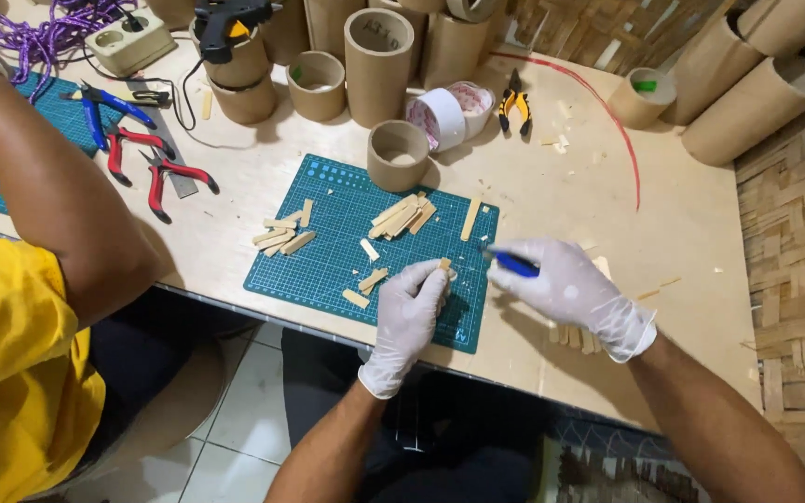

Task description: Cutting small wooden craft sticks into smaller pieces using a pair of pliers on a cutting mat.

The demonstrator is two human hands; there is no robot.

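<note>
Both my hands wear white gloves. My left hand (409, 307) pinches a small wooden strip (444, 265) over the near right corner of a teal cutting mat (328, 265). My right hand (570, 284) grips a blue-handled cutter (514, 264), its tip pointing left toward the strip. Several short wooden strips (402, 216) lie piled mid-mat, and another group of strips (283, 237) lies at the mat's left. More strips (575, 335) show under my right wrist.
Cardboard tubes (379, 65) stand at the back and lie at the right. Tape rolls (444, 116), orange pliers (514, 107), red pliers (156, 168), blue pliers (109, 102), a glue gun (225, 23) and a power strip (128, 42) are about. A person in yellow (20, 354) sits left.
</note>
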